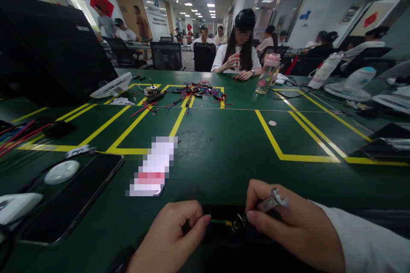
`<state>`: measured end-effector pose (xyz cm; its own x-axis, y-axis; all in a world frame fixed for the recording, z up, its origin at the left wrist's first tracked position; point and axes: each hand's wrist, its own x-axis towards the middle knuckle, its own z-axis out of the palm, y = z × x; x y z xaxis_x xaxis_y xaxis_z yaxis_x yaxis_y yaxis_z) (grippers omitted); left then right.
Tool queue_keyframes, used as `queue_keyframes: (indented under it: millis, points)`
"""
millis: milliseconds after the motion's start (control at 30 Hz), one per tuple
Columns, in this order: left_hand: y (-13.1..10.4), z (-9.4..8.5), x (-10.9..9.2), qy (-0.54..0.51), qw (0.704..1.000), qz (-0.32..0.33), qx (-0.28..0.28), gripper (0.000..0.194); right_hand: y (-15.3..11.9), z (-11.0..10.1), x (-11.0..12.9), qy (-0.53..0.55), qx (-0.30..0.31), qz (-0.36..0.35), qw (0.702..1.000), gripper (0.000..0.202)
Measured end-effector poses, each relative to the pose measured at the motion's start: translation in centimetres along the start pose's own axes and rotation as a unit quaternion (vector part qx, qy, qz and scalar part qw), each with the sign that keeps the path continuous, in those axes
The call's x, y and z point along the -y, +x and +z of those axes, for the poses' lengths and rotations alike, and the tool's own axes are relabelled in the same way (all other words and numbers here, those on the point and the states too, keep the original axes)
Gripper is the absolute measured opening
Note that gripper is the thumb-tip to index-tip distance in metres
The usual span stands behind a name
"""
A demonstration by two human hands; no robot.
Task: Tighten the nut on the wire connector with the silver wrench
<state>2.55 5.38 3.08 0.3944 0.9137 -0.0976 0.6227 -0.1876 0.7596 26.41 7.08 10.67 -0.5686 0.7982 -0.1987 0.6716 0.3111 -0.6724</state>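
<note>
Over the bench [208, 170], left hand [173, 234]: fingers pinched a green-yellow wire [219, 222].
Right hand [297, 226]: fingers gripped an open-ended wrench [272, 201] beside a metal part [237, 225].
Wire: gentle tension suited it.

An open-plan office, with rows of desks [208, 136] and mesh chairs [166, 55].

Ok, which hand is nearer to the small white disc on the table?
Right. The right hand is on the near side of the white disc; the left hand is farther off, to its near left.
</note>
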Motion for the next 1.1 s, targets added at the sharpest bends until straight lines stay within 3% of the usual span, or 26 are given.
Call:
queue_keyframes:
  millis: [100, 167, 400, 700, 1100]
  points:
    - [0.0, 0.0, -0.1, -0.002, 1.0, 0.001, 0.003, 0.035, -0.8, 0.2, -0.3, 0.061, -0.033, 0.037, 0.997, 0.015]
    - [0.1, 0.1, -0.2, -0.003, 1.0, -0.001, 0.001, 0.034, -1.4, 0.7, -0.3, 0.037, -0.069, 0.039, 0.996, 0.012]
    - [0.1, 0.1, 0.1, 0.0, 1.0, 0.001, -0.004, 0.034, -1.9, 2.2, -0.5, -0.041, -0.13, -0.036, 0.99, 0.009]
    - [0.0, 0.0, 0.0, 0.002, 1.0, 0.001, -0.008, 0.034, -1.1, 2.7, -0.9, -0.051, -0.105, -0.065, 0.991, 0.01]
    - [-0.2, -0.1, 0.1, 0.012, 1.0, 0.008, -0.01, 0.03, -0.2, 0.1, -0.4, -0.053, 0.024, -0.106, 0.993, 0.013]
